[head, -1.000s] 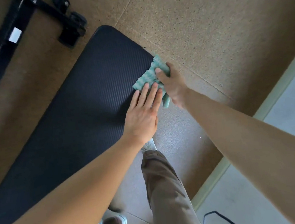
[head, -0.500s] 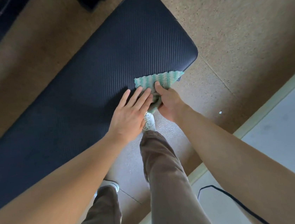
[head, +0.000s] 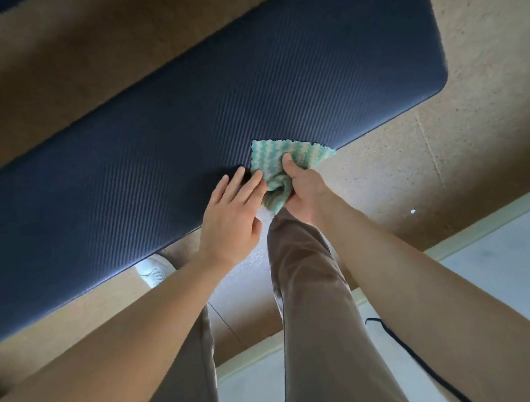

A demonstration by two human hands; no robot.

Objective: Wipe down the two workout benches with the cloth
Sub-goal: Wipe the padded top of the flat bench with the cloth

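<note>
Head view: my right hand [head: 302, 190] grips the bunched green-and-white cloth [head: 281, 166], its loose corner spread over the near edge of the dark ribbed bench pad [head: 244, 87]. My left hand [head: 230, 211] lies flat with straight fingers on the pad, fingertips touching the cloth. To wipe well, I judge I should open the cloth flatter, press evenly, and stroke along the ribs, covering the pad's full length. A second bench is not in sight.
</note>
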